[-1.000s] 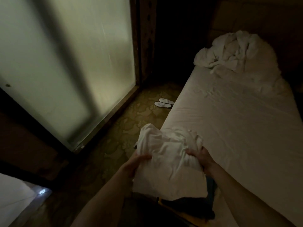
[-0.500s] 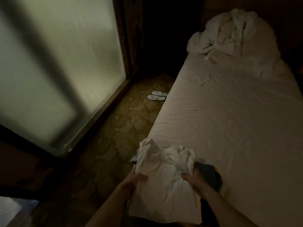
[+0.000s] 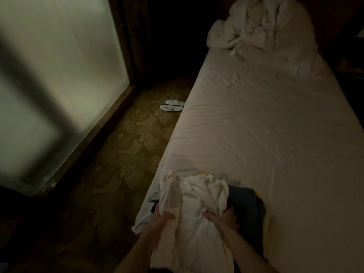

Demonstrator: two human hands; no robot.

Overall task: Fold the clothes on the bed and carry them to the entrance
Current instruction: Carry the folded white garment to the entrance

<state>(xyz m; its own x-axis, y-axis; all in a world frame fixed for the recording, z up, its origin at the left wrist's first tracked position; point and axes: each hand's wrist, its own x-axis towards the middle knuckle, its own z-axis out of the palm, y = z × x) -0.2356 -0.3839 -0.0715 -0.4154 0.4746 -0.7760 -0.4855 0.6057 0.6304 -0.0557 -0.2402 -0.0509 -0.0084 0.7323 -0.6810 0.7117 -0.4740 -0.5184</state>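
Both hands, left (image 3: pixel 160 219) and right (image 3: pixel 220 218), fingers clenched on the white shirt (image 3: pixel 194 209), had lowered it onto the dark clothes (image 3: pixel 245 200) at lower centre of the bed (image 3: pixel 275 134); stacking looked nearly done

The bed (image 3: pixel 266 134) is carrying a crumpled duvet (image 3: pixel 262 28) at its far end and piled clothes (image 3: pixel 197 203) at its near edge.

Crumpled white garment (image 3: pixel 194 209) lies atop dark clothes (image 3: pixel 246 201) at bed's (image 3: pixel 275 134) near corner.
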